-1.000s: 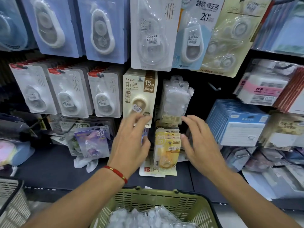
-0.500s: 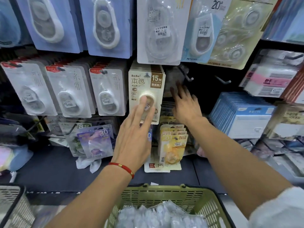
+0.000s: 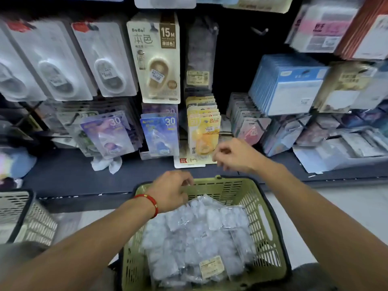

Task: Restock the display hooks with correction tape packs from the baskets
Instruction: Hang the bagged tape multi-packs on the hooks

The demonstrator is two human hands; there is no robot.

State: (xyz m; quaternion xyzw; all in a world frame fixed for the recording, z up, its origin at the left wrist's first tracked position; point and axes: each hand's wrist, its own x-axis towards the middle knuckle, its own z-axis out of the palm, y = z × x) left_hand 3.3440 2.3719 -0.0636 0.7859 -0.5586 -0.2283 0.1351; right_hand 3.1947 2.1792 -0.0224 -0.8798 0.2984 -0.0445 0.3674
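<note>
Left hand: the left hand (image 3: 171, 191) is reaching in from the lower left of the frame and hovering over the far rim of the green basket (image 3: 266, 238); its fingers are curling downward toward the top clear pack, but blur is hiding whether they are pinching it, so I cannot tell what it is holding. A red cord bracelet (image 3: 149, 202) is sitting on the wrist.

Right hand: the right hand (image 3: 234, 155) is hanging at frame centre, above the shelf ledge (image 3: 69, 175) and just in front of the yellow packs (image 3: 203, 133); its fingers are loosely curling with nothing visible between them.

Task packs: clear bagged correction tape packs (image 3: 199, 234) are lying heaped in the green basket at lower centre; the count is not readable.

On the hooks: one dark clear pack (image 3: 199, 59) is hanging at upper centre, just right of the beige 15M pack (image 3: 156, 59). Three white carded rows are hanging at upper left.

Below them: purple and blue 30 packs (image 3: 160, 133) are standing left of the yellow ones.

Baskets: two are showing, the green one and a grey basket (image 3: 25, 217) at the left edge.

Right side: blue boxed stacks (image 3: 294, 87) are filling the shelf.
</note>
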